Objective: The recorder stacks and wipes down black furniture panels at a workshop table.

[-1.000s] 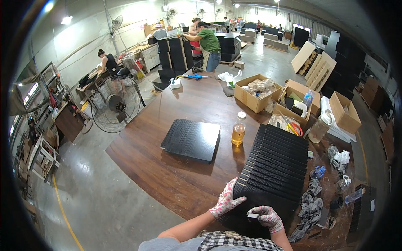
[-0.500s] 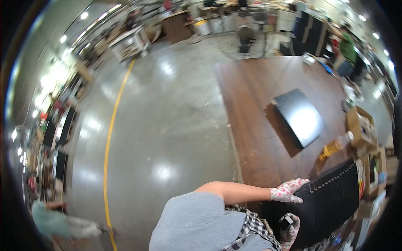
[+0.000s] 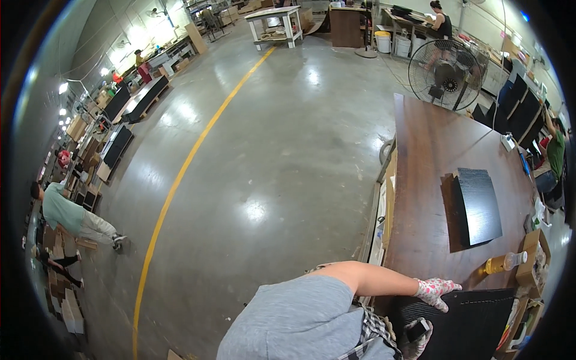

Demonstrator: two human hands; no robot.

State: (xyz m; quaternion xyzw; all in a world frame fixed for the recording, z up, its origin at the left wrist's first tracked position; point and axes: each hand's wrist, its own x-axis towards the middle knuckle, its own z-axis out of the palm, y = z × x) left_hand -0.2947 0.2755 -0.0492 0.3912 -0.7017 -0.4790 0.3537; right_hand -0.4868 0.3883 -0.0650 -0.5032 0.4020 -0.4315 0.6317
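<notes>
A black ribbed panel (image 3: 474, 321) lies at the near end of the brown table, with a line of small light marks along its far edge. My left hand (image 3: 439, 293), in a white glove with pink dots, rests on that panel's far left edge with fingers stretched out. Nearer to me, my right hand (image 3: 425, 345), gloved the same way, is closed around a small dark object with a pale square end (image 3: 418, 327); its kind is unclear. Beyond them a second black panel (image 3: 480, 204) lies on the brown tabletop (image 3: 420, 180), one side raised and casting a shadow.
A bottle of amber liquid (image 3: 505, 263) stands right of the panels, beside a cardboard box (image 3: 531, 258). A large fan (image 3: 447, 78) stands past the table's far end. Left of the table, a yellow line (image 3: 180, 174) crosses the floor. A person in pale green (image 3: 66, 210) is at far left.
The view has swung left, so table, fan and panels sit further right and lower. My left hand stays on the near panel's edge, and my right still grips the small object.
</notes>
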